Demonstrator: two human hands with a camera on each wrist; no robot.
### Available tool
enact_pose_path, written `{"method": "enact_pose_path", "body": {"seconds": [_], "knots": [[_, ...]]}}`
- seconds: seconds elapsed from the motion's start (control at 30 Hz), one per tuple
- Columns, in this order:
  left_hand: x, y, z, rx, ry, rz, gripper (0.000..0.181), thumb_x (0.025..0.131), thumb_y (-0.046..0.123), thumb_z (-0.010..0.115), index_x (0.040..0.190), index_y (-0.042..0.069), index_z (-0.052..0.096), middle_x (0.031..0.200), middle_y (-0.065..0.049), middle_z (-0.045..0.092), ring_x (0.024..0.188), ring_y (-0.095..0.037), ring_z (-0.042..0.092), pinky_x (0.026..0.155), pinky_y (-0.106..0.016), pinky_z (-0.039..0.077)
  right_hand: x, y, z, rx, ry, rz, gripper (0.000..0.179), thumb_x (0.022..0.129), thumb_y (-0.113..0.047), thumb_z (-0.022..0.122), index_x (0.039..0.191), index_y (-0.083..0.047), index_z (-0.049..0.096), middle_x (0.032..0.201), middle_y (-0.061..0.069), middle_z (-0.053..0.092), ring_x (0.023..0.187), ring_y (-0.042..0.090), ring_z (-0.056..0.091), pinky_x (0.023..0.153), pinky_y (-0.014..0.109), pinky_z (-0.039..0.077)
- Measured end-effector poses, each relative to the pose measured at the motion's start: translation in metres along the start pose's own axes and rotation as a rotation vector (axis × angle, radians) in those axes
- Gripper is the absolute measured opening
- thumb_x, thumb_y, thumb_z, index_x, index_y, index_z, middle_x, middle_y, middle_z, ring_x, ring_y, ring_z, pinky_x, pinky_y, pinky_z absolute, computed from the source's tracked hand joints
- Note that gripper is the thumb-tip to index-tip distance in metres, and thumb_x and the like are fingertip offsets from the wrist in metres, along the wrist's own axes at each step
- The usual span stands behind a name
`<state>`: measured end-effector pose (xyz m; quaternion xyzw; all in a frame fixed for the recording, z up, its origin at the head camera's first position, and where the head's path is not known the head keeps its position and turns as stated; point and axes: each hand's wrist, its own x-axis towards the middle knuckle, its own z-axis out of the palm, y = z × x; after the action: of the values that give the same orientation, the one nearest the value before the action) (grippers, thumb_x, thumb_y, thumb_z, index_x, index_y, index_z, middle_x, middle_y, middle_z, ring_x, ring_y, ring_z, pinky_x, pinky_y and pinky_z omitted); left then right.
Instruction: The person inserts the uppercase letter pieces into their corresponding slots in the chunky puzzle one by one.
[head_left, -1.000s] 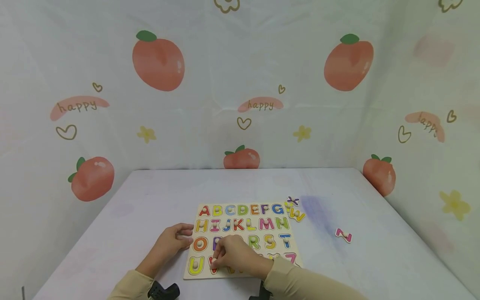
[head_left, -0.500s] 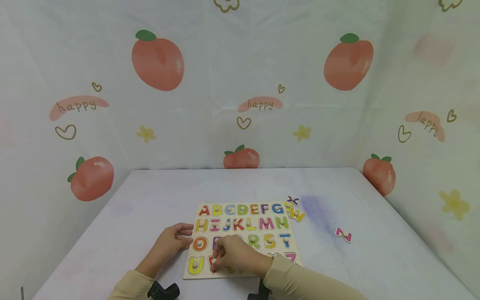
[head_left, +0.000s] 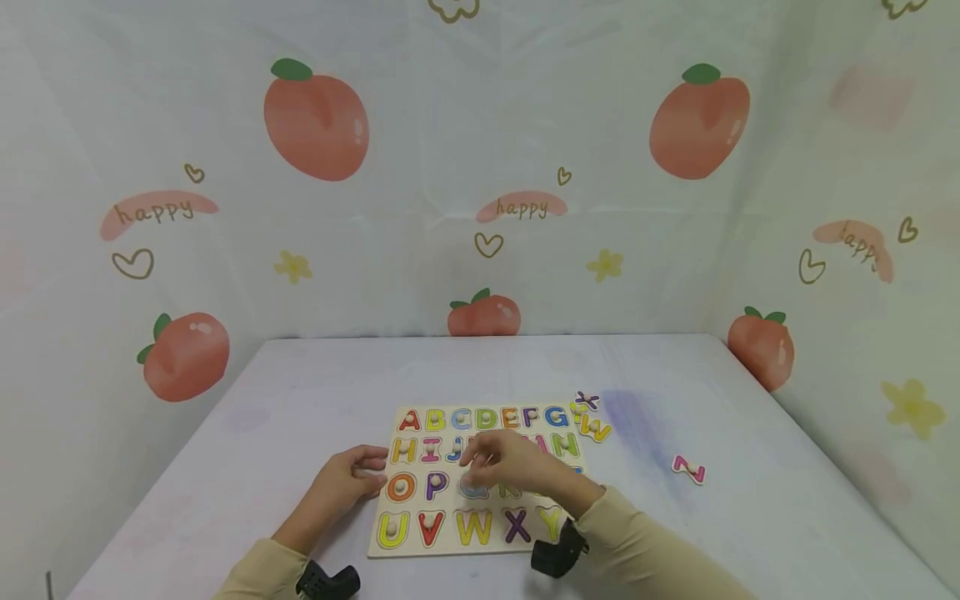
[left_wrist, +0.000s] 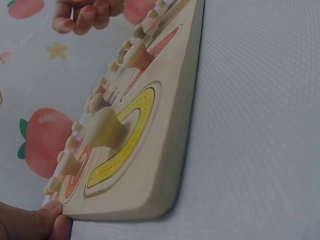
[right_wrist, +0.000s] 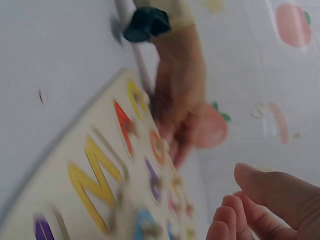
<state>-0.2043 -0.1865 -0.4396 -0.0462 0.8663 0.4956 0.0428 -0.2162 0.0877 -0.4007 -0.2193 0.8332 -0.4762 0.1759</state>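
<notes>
A wooden alphabet puzzle board [head_left: 452, 505] lies on the table, most of its letters carrying round knobs. My left hand [head_left: 343, 482] rests against its left edge, thumb and fingertips touching the side. My right hand [head_left: 517, 461] hovers over the middle of the board, fingers loosely bent and nothing between them; it hides several letters. In the lower row, the yellow U [left_wrist: 142, 120] and the red V piece [head_left: 431, 528] sit in their recesses with knobs. The W recess [right_wrist: 90, 175] and the X recess [head_left: 517, 525] show flat printed letters without knobs.
At the board's upper right corner lie a loose purple X piece [head_left: 587, 401], a yellow W piece [head_left: 595, 428] and a yellow Y piece, partly overlapped. A pink Z piece [head_left: 689, 469] lies apart to the right. A patterned cloth [head_left: 390, 275] hangs behind the table.
My right hand has let go of the red V piece and moved up and right over the board, uncovering the lower row. The left hand stays at the board's edge.
</notes>
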Motion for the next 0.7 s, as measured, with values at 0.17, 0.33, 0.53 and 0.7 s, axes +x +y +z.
{"method": "enact_pose_path", "body": {"seconds": [0.17,0.33,0.53,0.7], "knots": [[0.000,0.000,0.000,0.004,0.000,-0.002,0.041,0.082,-0.003,0.069,0.122,-0.007,0.059,0.103,-0.013,0.064,0.081,-0.014,0.063,0.066,-0.028,0.058,-0.008,0.015,-0.042,-0.039,0.101,-0.021,0.026,0.085,-0.017,0.073,0.104,-0.002,0.065,0.086,0.001,0.063,0.076,0.015,0.060,0.069,0.030,0.050],[0.001,0.000,0.001,0.007,-0.001,-0.006,0.041,0.082,-0.003,0.069,0.122,-0.007,0.059,0.103,-0.014,0.064,0.081,-0.014,0.063,0.067,-0.029,0.058,-0.020,0.040,-0.083,-0.051,0.230,0.009,0.029,0.088,-0.017,0.070,0.109,0.002,0.062,0.092,0.006,0.063,0.084,0.017,0.061,0.073,0.031,0.051],[0.000,0.000,0.001,0.005,0.000,-0.008,0.041,0.082,-0.003,0.068,0.122,-0.006,0.059,0.103,-0.014,0.064,0.082,-0.015,0.063,0.067,-0.028,0.058,-0.032,0.067,-0.115,-0.071,0.375,0.131,0.030,0.088,-0.016,0.069,0.112,0.001,0.062,0.099,0.010,0.063,0.091,0.021,0.060,0.072,0.029,0.050],[-0.001,0.000,0.001,-0.003,0.002,-0.007,0.041,0.082,-0.004,0.069,0.122,-0.006,0.059,0.103,-0.014,0.064,0.082,-0.015,0.063,0.067,-0.028,0.058,-0.038,0.088,-0.126,-0.098,0.431,0.214,0.034,0.086,-0.016,0.071,0.114,0.002,0.061,0.105,0.014,0.064,0.094,0.023,0.061,0.072,0.026,0.051]]}}
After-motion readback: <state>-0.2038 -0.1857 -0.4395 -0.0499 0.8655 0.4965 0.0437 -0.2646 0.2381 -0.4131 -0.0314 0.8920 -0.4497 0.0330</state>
